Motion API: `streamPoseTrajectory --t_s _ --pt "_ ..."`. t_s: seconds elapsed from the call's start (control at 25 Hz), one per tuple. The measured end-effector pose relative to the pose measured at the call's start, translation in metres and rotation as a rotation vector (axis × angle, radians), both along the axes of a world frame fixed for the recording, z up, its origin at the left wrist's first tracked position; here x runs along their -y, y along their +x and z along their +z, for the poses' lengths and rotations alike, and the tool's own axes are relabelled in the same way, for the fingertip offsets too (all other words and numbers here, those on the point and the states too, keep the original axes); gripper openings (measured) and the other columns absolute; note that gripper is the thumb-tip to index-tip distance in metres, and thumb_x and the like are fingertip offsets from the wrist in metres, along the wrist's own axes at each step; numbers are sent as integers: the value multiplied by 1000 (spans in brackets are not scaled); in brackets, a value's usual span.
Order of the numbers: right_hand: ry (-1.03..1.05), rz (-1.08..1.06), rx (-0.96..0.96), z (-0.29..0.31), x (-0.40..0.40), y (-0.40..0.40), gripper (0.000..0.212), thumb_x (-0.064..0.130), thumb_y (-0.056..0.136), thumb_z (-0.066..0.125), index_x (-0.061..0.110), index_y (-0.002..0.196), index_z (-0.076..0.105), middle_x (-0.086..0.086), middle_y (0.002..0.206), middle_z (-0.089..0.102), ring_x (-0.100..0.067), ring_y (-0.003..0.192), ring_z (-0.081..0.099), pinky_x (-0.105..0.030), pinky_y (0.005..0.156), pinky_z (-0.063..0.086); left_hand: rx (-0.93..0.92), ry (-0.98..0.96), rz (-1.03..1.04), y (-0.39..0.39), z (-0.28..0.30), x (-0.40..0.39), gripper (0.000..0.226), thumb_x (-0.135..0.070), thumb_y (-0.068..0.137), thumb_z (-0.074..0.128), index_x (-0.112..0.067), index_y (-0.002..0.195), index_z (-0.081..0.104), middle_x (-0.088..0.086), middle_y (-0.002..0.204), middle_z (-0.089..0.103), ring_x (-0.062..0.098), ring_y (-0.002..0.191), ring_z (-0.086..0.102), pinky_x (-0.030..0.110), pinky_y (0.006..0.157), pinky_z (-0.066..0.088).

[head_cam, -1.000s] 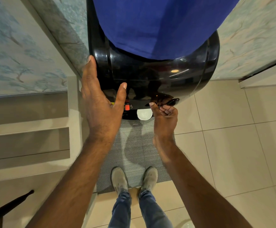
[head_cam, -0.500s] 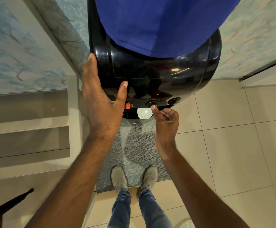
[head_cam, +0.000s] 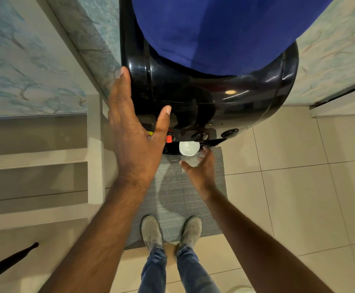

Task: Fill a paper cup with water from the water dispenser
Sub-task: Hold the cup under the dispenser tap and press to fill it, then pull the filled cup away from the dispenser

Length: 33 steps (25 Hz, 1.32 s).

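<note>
A: What is nearest the camera?

B: Two bare forearms reaching forward, and below them grey shoes and blue jeans on the near edge of a grey woven mat.

A: And the hands?

B: The left hand is spread flat, fingers wide, laid against the left side of the black water dispenser, thumb up on its front. It holds nothing. The right hand sits lower, fingers loosely parted and curved, thumb out to the left, just below and beside the cup. I cannot tell whether the fingertips touch it.

A: Where is the paper cup?

B: The paper cup stands in the dispenser's recess under the taps, its white round mouth facing up, with an orange tap to its left and two black knobs above.

A: Farther back?

B: A blue cover drapes the dispenser's top, with marbled walls on both sides.
</note>
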State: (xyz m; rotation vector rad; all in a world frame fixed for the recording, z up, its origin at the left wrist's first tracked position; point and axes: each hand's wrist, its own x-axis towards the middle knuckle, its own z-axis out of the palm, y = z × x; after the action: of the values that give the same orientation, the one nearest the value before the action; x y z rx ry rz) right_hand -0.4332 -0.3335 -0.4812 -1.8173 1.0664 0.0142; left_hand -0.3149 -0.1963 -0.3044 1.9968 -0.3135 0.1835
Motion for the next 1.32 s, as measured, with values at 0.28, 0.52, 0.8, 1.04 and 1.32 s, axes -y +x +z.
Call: streamPoseTrajectory --t_s 0.28,0.52,0.8,1.04,1.32 --pt "-54 9 39 -23 10 21 86 32 73 89 19 143 39 -2 135 45 -16 116 50 -19 93 43 -2 -23 14 1 -7 1 86 -37 98 71 -14 163 19 6 167 29 20 158 26 51 127 29" --pt "-41 -25 99 -38 6 30 82 31 77 85 22 145 40 -3 132 51 -19 115 56 -15 82 47 9 -6 12 0 -9 0 86 -40 99 69 -16 163 17 3 168 26 19 158 24 48 128 29" --pt "-7 -71 207 -40 6 28 77 37 75 83 32 141 44 0 131 55 -12 114 59 -21 86 53 2 8 19 -1 -7 1 86 -37 99 69 -10 163 20 6 169 26 20 158 25 44 129 27" --pt "-1 -71 246 -32 4 20 65 29 75 86 27 130 52 -5 126 57 -19 109 61 -31 83 57 -41 -19 28 -3 -6 1 86 -39 98 70 -19 163 18 -1 168 27 14 158 23 47 129 28" --pt "-5 -83 257 4 -9 -9 65 20 77 89 34 127 50 8 120 57 4 104 58 -11 79 52 -93 40 49 -7 7 1 86 -35 96 69 -24 164 17 -4 168 28 11 157 25 44 127 31"
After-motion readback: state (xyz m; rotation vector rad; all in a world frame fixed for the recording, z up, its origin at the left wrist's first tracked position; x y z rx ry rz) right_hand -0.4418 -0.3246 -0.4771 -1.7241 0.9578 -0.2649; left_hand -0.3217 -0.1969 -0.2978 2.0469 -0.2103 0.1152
